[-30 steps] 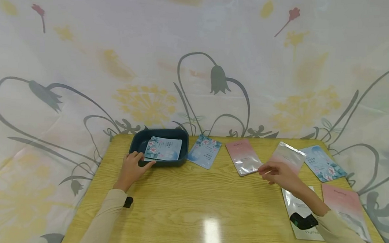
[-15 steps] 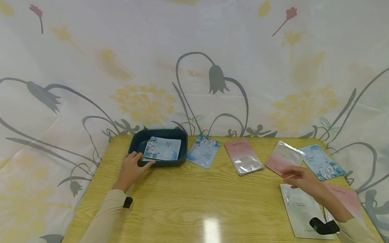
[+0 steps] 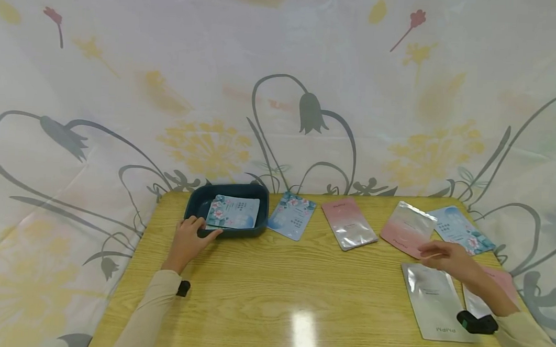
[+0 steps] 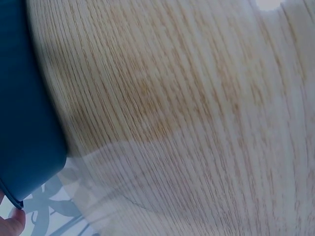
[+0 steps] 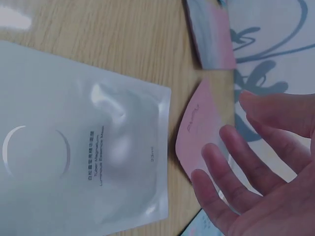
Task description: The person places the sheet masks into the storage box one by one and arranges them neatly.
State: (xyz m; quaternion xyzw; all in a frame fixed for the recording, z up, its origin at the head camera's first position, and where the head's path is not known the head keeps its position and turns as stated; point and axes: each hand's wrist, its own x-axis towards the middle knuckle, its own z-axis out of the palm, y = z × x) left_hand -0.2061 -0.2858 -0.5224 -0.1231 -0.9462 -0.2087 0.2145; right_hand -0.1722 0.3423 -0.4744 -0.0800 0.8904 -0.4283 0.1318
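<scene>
My left hand (image 3: pixel 190 243) grips the near left corner of a dark blue plastic bin (image 3: pixel 262 220), with fingers over its rim. Inside the bin lie light-blue floral sheet mask packets (image 3: pixel 235 213). In the left wrist view the bin's wall (image 4: pixel 27 108) fills the left edge, a fingertip (image 4: pixel 12 223) at its rim. My right hand (image 3: pixel 454 264) hovers at the right with nothing in it, fingers loosely bent. Near its fingertips lies a pink-and-silver mask packet (image 3: pixel 408 230). Below the hand lies a silver-white mask packet (image 3: pixel 433 305), large in the right wrist view.
Another floral packet (image 3: pixel 292 216) lies right of the bin. Beside it is a pink packet (image 3: pixel 349 224). A blue floral packet (image 3: pixel 459 225) lies at the back right; one more pink packet (image 3: pixel 501 279) is partly behind the right arm. A flower-print cloth (image 3: pixel 282 90) hangs behind the wooden table (image 3: pixel 252 298).
My right hand has moved right, from beside the middle pink packet, past the pink-and-silver one, which is now less covered. My left hand stays on the bin.
</scene>
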